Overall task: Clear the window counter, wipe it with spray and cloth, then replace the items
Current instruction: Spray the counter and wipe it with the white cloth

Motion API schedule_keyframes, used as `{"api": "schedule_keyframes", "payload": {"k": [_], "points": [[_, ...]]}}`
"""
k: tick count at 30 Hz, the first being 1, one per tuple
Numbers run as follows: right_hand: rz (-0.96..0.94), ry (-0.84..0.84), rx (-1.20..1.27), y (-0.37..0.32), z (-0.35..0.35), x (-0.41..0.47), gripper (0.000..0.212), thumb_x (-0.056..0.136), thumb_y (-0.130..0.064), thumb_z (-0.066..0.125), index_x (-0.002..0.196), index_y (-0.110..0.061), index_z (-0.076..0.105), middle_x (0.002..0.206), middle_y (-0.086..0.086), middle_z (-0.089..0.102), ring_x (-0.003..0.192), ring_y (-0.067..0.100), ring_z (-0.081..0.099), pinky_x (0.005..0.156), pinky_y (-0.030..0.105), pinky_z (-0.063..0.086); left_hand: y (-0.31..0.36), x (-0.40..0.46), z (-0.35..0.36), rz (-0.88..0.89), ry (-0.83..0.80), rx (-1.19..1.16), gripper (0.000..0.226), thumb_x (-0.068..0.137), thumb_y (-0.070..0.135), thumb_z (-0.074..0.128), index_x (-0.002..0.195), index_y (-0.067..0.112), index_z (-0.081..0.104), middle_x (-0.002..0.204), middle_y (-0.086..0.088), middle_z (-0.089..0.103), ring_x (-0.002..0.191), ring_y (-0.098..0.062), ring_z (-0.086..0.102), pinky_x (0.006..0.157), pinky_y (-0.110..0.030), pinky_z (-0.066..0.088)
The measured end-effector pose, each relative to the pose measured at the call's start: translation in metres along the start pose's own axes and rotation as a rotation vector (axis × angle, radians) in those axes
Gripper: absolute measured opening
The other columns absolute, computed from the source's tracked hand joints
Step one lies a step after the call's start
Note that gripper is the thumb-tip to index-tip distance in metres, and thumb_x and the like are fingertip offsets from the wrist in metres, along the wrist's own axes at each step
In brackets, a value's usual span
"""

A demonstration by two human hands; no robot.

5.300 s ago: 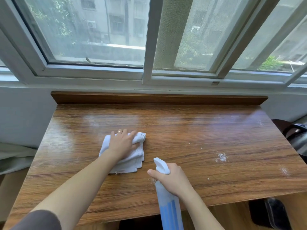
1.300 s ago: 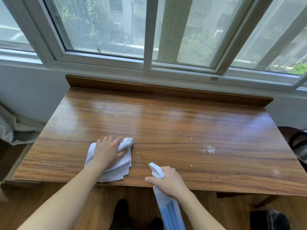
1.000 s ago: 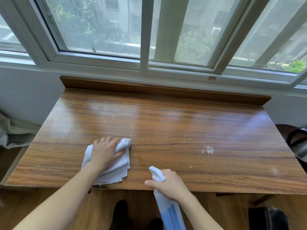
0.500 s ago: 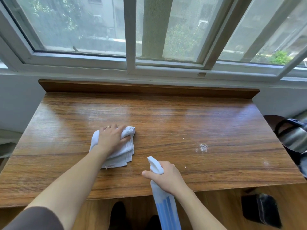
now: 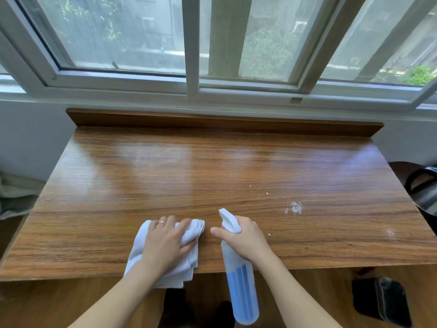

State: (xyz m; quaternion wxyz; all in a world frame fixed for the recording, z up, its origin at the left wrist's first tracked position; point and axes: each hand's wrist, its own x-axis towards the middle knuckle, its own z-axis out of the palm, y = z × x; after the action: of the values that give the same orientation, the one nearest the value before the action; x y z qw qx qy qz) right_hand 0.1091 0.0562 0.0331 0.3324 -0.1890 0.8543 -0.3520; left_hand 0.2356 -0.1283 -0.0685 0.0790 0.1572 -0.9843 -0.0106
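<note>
Pressing the folded cloth [image 5: 165, 254] flat under spread fingers, her left hand [image 5: 169, 242] scrubs the surface [image 5: 212, 174] while the right hand [image 5: 241, 240], fingers curled, keeps the spray bottle [image 5: 238, 285] ready for the white residue [image 5: 294, 207].

A glossy brown wood-grain counter [image 5: 212, 176] with a raised dark wooden back ledge [image 5: 224, 121] carries a folded white cloth [image 5: 189, 254], which lies flat at the near edge, its lower corner overhanging. To the right of the cloth, well apart, sits a white powdery smudge [image 5: 294, 207]. A fainter white mark [image 5: 390, 232] lies farther right, and a few tiny white crumbs [image 5: 267, 193] are scattered between cloth and smudge.
</note>
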Motion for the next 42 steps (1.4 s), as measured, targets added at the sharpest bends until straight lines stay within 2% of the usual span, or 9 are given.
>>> {"api": "schedule_keyframes", "payload": {"k": [4,6,9,15,20,25,29,34,42], "points": [[0.007,-0.009,0.004,0.002,0.001,0.000,0.048,0.080,-0.059,0.071,0.076,-0.013,0.058,0.069,-0.006,0.054,0.063,0.010,0.048,0.062,0.030,0.037,0.005,-0.014,0.000,-0.004,0.048,0.020,0.049,0.078,0.066,0.048,0.099,0.026,0.068,0.076,-0.003,0.057,0.068,-0.029,0.057,0.064,-0.039,0.042],[0.004,-0.013,0.002,0.002,0.001,-0.001,0.045,0.081,-0.057,0.071,0.072,-0.016,0.055,0.067,-0.007,0.053,0.062,0.009,0.046,0.061,0.029,0.036,0.002,-0.007,0.000,0.001,0.052,0.014,0.051,0.080,0.069,0.045,0.099,0.027,0.068,0.076,-0.002,0.057,0.069,-0.028,0.057,0.064,-0.038,0.041],[-0.004,-0.014,-0.001,0.002,0.000,-0.002,0.042,0.082,-0.055,0.071,0.067,-0.023,0.047,0.065,-0.008,0.049,0.060,0.008,0.043,0.060,0.027,0.034,-0.003,0.014,0.000,0.013,0.024,0.019,0.053,0.083,0.070,0.039,0.101,0.029,0.067,0.079,-0.002,0.059,0.073,-0.028,0.059,0.065,-0.039,0.041],[0.002,0.008,-0.010,0.003,-0.001,-0.007,0.044,0.082,-0.055,0.071,0.066,-0.023,0.045,0.064,-0.008,0.047,0.059,0.009,0.042,0.058,0.026,0.033,-0.018,0.079,0.005,-0.099,-0.031,0.014,0.059,0.081,0.072,0.033,0.101,0.028,0.067,0.084,-0.006,0.064,0.074,-0.031,0.063,0.066,-0.040,0.041],[0.009,0.023,-0.022,0.007,-0.003,-0.011,0.043,0.081,-0.057,0.071,0.070,-0.021,0.049,0.066,-0.006,0.049,0.060,0.009,0.044,0.059,0.027,0.035,-0.020,0.109,0.007,-0.153,-0.116,0.009,0.075,0.077,0.078,0.014,0.119,0.035,0.059,0.102,-0.005,0.065,0.094,-0.029,0.063,0.082,-0.045,0.039],[0.004,0.028,-0.056,0.008,-0.001,-0.013,0.043,0.082,-0.057,0.069,0.071,-0.020,0.050,0.068,-0.006,0.050,0.062,0.010,0.045,0.060,0.028,0.035,-0.009,0.084,0.006,-0.092,-0.082,0.000,0.061,0.077,0.072,0.033,0.100,0.028,0.069,0.083,-0.008,0.066,0.074,-0.032,0.064,0.070,-0.043,0.043],[-0.001,0.046,-0.054,0.006,0.000,-0.012,0.049,0.082,-0.057,0.069,0.081,-0.009,0.059,0.070,-0.005,0.054,0.063,0.009,0.047,0.061,0.028,0.037,0.007,0.034,-0.002,-0.007,-0.063,-0.008,0.050,0.077,0.067,0.044,0.100,0.030,0.069,0.080,-0.004,0.062,0.074,-0.029,0.060,0.067,-0.039,0.042],[-0.025,0.040,-0.046,0.003,0.001,-0.012,0.049,0.081,-0.057,0.070,0.084,-0.009,0.061,0.071,-0.006,0.055,0.065,0.009,0.049,0.061,0.028,0.038,0.028,-0.021,-0.006,0.019,-0.025,-0.001,0.044,0.073,0.062,0.056,0.096,0.028,0.067,0.075,-0.002,0.056,0.069,-0.029,0.055,0.064,-0.038,0.039],[-0.036,0.004,-0.058,0.008,0.005,-0.013,0.048,0.079,-0.056,0.071,0.085,-0.009,0.062,0.071,-0.006,0.057,0.064,0.008,0.049,0.061,0.027,0.037,0.015,-0.006,-0.001,0.039,-0.022,0.026,0.047,0.075,0.071,0.053,0.095,0.030,0.065,0.078,0.001,0.056,0.072,-0.026,0.058,0.064,-0.037,0.038]]}}
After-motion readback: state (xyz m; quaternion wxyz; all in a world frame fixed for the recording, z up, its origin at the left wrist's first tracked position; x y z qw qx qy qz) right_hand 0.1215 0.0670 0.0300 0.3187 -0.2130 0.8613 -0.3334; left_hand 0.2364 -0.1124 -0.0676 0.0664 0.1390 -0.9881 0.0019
